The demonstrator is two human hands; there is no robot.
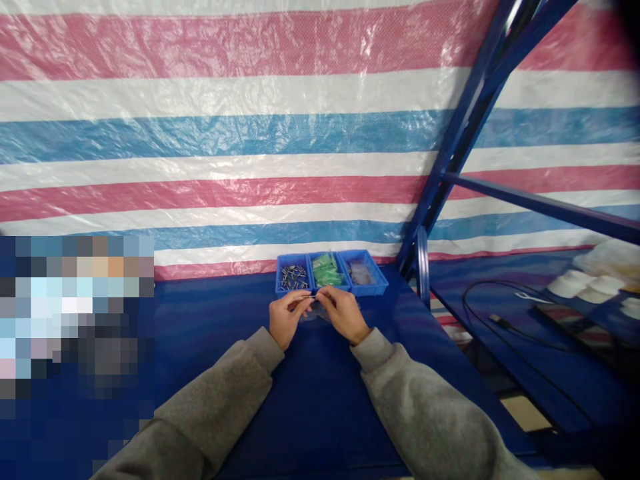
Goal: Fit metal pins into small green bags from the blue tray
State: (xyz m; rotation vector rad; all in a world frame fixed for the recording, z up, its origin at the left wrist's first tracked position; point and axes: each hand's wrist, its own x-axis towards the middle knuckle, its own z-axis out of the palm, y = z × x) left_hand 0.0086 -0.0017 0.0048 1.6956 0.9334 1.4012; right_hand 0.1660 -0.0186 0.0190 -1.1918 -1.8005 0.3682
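My left hand (287, 317) and my right hand (345, 312) meet over the table in front of three blue bins. Their fingertips pinch a small thin piece (313, 297) from both ends; it is too small to name for certain. Just beyond the hands, the left bin (279, 285) holds many short metal parts (294, 276) that look like pins or rivets. Green packets (327, 270) fill the middle bin. In the right bin (383, 283) lie clear plastic pieces or bags (361, 273). Some clear plastic (323, 312) lies on the table below my fingers, partly hidden.
The blue table (315, 413) reaches to a striped plastic sheet (225, 140). A blue metal frame (450, 147) rises at the right. Beyond it, another table holds a black cable (505, 325) and white rolls (570, 284). A blurred-out patch covers the lower left.
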